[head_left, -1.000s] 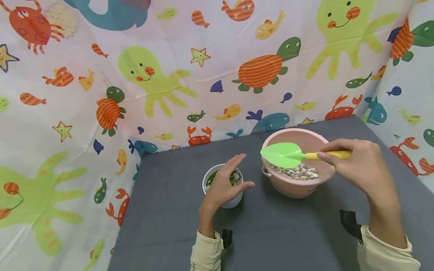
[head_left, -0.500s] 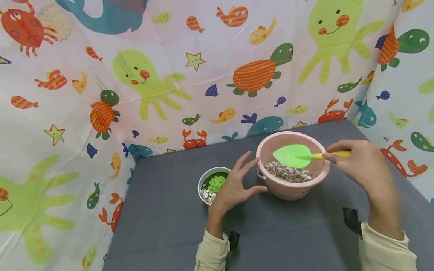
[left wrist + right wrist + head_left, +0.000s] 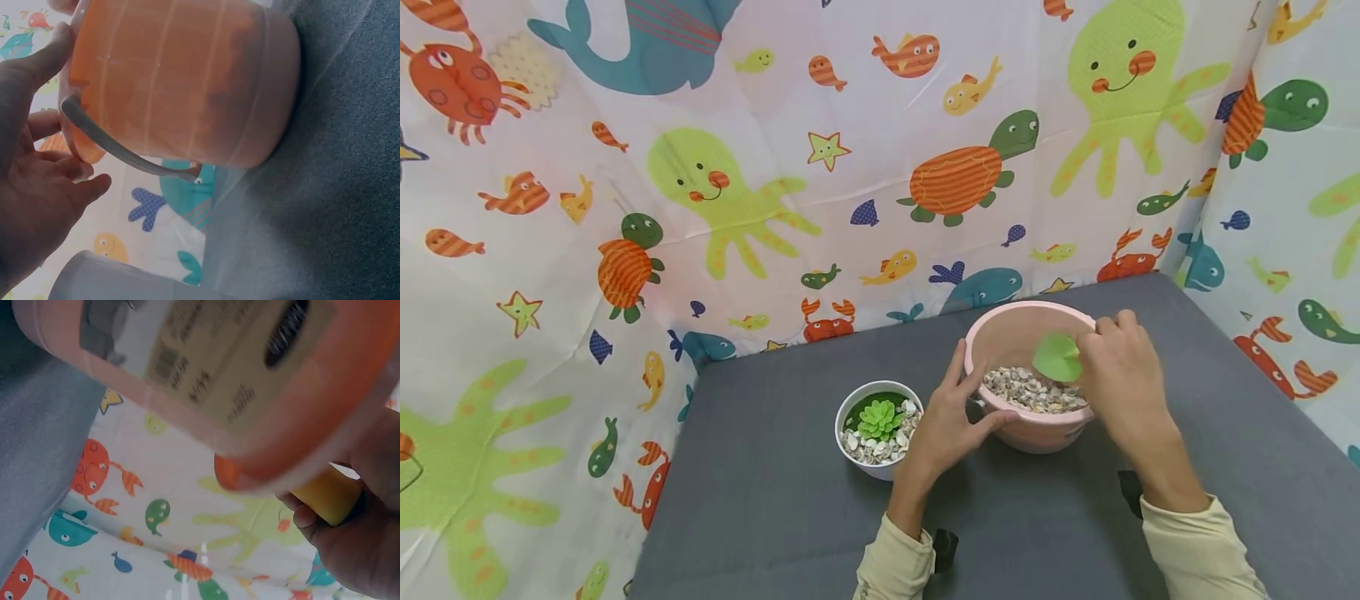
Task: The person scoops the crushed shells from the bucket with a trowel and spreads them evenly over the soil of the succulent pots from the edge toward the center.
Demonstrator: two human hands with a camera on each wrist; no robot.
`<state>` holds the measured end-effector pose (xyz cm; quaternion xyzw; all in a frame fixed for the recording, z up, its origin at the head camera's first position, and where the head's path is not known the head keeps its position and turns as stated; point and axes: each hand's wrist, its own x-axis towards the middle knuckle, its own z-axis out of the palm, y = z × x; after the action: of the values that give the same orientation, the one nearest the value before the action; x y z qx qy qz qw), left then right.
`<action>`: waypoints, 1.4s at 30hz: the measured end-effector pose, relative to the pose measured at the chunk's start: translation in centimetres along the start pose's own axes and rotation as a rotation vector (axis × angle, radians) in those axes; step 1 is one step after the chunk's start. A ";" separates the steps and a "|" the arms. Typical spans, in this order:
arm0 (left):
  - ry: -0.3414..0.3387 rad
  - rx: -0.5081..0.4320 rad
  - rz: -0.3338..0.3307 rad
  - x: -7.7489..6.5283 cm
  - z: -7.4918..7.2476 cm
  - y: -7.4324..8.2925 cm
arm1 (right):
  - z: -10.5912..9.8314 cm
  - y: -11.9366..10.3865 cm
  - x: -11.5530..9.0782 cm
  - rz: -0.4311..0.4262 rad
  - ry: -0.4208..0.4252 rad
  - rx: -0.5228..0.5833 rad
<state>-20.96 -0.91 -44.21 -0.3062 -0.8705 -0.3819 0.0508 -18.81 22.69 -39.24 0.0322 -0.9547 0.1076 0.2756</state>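
Observation:
A pink bucket (image 3: 1037, 433) with shell bits (image 3: 1030, 390) in it stands on the grey cloth. At its left rim is my left hand (image 3: 946, 427), thumb at the front and fingers along the side, holding the rim. My right hand (image 3: 1123, 379) grips a toy trowel over the bucket's right rim. The trowel's green blade (image 3: 1057, 357) points into the bucket above the shells; its yellow handle (image 3: 330, 494) shows in the right wrist view. Left of the bucket sits a white pot (image 3: 880, 471) with a green succulent (image 3: 880, 419) ringed by white shells.
The bucket's pale handle (image 3: 119, 150) hangs down its side. Grey cloth (image 3: 760, 500) covers the table. A curtain (image 3: 760, 183) printed with sea animals rises behind and at both sides.
My left hand has moved right from in front of the white pot to the bucket's rim. My right hand has moved left and turned, tipping the trowel's blade into the bucket.

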 end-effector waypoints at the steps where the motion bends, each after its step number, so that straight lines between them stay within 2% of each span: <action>1: -0.001 0.006 -0.007 0.0 0.1 0.0 | 0.3 -0.1 0.0 -0.013 -0.008 -0.007; 5: -0.013 0.004 -0.038 -0.1 0.1 -0.1 | 1.0 -0.6 0.0 -0.034 -0.087 -0.050; 10: -0.008 -0.017 -0.032 -0.1 0.1 -0.1 | 1.1 -0.8 0.1 -0.021 -0.189 -0.079; 14: 0.007 -0.032 -0.030 -0.2 -0.1 -0.1 | 1.4 -0.6 0.5 -0.009 -0.220 -0.007; 19: 0.010 -0.006 -0.030 -0.1 -0.1 -0.2 | 2.1 -0.1 0.7 0.017 -0.207 0.127; 22: 0.011 0.005 -0.030 -0.1 -0.1 -0.1 | 2.2 0.2 0.8 0.073 -0.212 0.221; 28: 0.002 0.000 -0.034 -0.3 -0.3 -0.1 | 0.4 0.1 0.8 0.197 -0.354 0.330; 32: -0.002 -0.005 -0.038 -0.3 -0.3 -0.2 | -1.0 0.3 0.7 0.272 -0.392 0.367; 36: -0.003 -0.002 -0.037 -0.1 -0.4 -0.3 | -1.9 0.2 0.5 0.343 -0.401 0.406; 42: -0.026 -0.002 -0.037 0.0 -0.5 -0.6 | -2.9 0.6 0.2 0.351 -0.325 0.421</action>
<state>-21.41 -1.56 -44.20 -0.2951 -0.8762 -0.3798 0.0322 -17.49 23.92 -36.84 -0.0602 -0.9340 0.3420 0.0840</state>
